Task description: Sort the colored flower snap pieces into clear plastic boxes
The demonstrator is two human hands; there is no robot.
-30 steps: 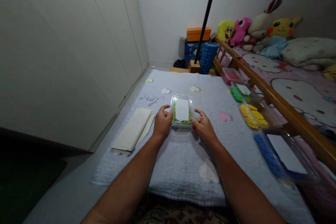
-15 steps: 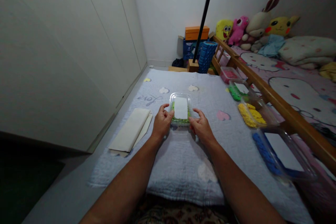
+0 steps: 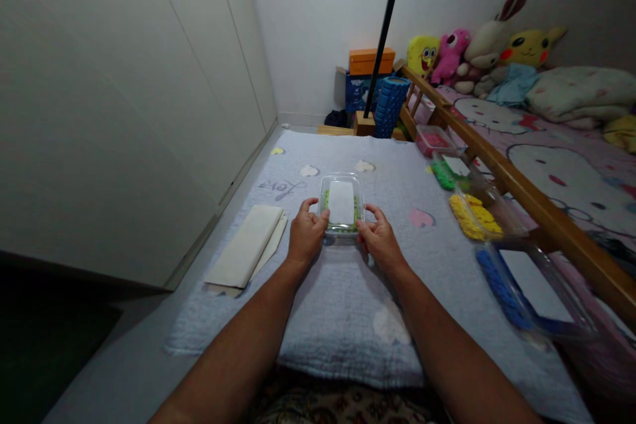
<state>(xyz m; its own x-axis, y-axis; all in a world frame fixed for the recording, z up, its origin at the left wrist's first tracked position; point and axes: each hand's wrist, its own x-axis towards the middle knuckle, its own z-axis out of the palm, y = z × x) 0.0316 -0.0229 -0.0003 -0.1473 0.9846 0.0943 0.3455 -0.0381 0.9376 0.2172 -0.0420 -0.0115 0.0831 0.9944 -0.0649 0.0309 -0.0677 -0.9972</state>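
A clear plastic container (image 3: pixel 342 204) with green contents and a white label on its lid is between my hands, over the middle of the cloth (image 3: pixel 348 318). My left hand (image 3: pixel 308 230) grips its left near corner, thumb on the lid's edge and fingers along the side. On the opposite corner, my right hand (image 3: pixel 378 233) holds it the same way. Whether the container rests on the cloth or is slightly raised, I cannot tell. Left of it lies folded cream-coloured paper or card (image 3: pixel 248 245).
Along the right edge stand similar containers with blue (image 3: pixel 536 291), yellow (image 3: pixel 477 217), green (image 3: pixel 450 171) and pink (image 3: pixel 434 140) contents, beside a wooden bed rail (image 3: pixel 527 195). A black pole (image 3: pixel 385 33) and blue foam roller (image 3: pixel 391 106) stand behind. White cupboard doors (image 3: pixel 149 112) are at left.
The container tilts slightly in my hands, its lid's far edge appearing a little higher now. Both hands keep their grip and barely move.
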